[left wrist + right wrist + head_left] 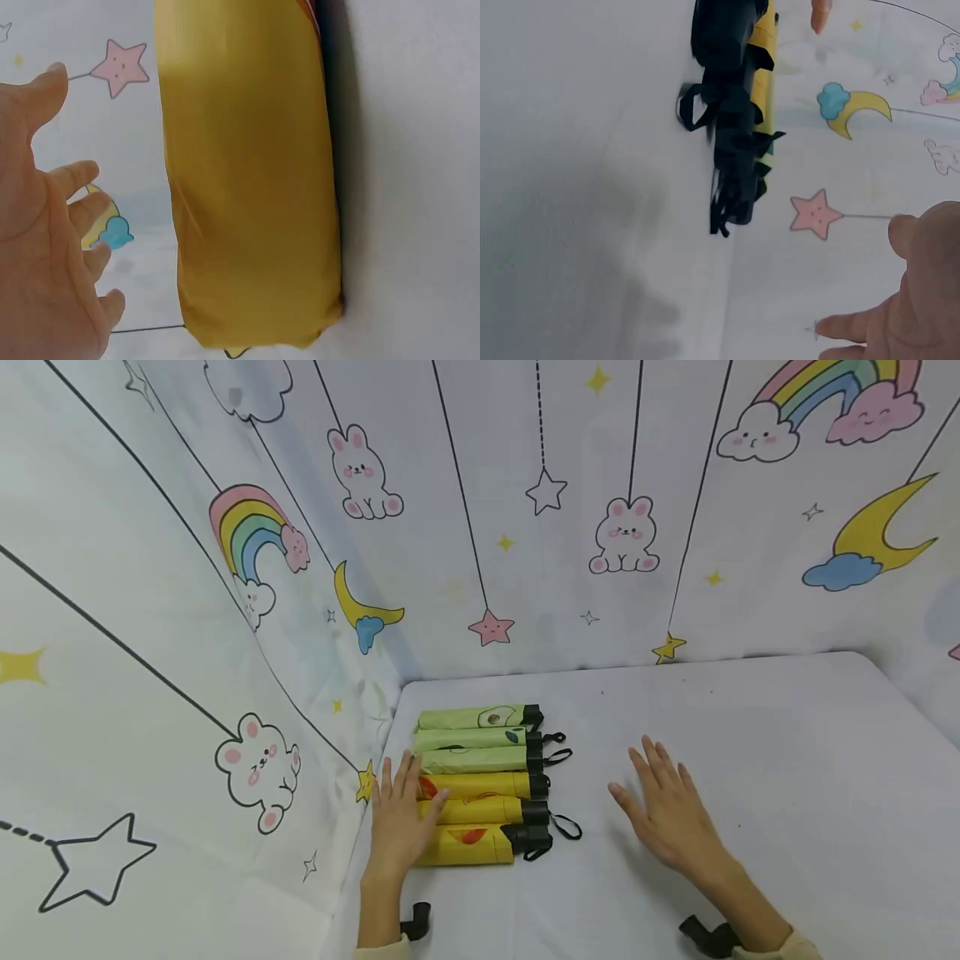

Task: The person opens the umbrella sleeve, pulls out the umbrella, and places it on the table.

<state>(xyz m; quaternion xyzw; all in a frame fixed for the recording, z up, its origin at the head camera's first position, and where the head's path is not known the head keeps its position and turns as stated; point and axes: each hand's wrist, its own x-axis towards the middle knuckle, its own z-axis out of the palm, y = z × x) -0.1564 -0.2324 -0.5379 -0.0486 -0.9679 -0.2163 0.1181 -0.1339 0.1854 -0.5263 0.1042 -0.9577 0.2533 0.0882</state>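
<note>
Three folded green umbrellas [472,738] and three yellow umbrellas [480,811] lie side by side along the left edge of the counter [780,727], green nearest its far left corner. The left hand [400,825], above the yellow umbrellas, and the right hand [670,817], right of the row, are spread wide, holding nothing.

Cream and black

I wear a bent black left camera [417,922] at six o'clock from my left hand [397,827]. The right camera [708,937], black too, sits at five o'clock from my right hand [667,810]. My left sleeve [384,952], at seven o'clock in the head view, is cream; my right sleeve [786,948], at four, matches.
</note>
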